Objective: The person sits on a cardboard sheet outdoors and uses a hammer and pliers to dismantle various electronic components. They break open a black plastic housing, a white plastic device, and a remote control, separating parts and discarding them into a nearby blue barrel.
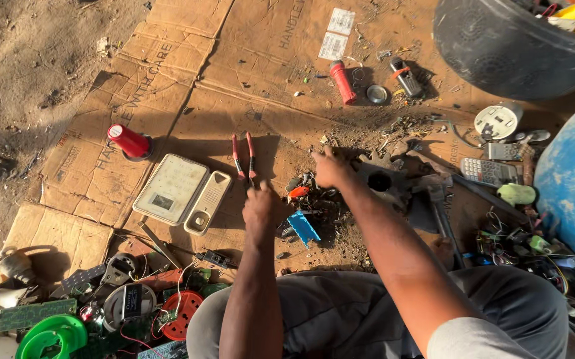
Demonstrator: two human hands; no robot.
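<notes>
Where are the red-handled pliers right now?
In the head view, the red-handled pliers lie on the flattened cardboard, just beyond the left hand, right of the white rectangular lamp panel.

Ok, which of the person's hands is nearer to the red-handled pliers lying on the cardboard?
Left. The left hand is right at the jaw end of the red-handled pliers, seemingly touching them. The right hand sits further right, over the scrap pile, apart from them.
</notes>
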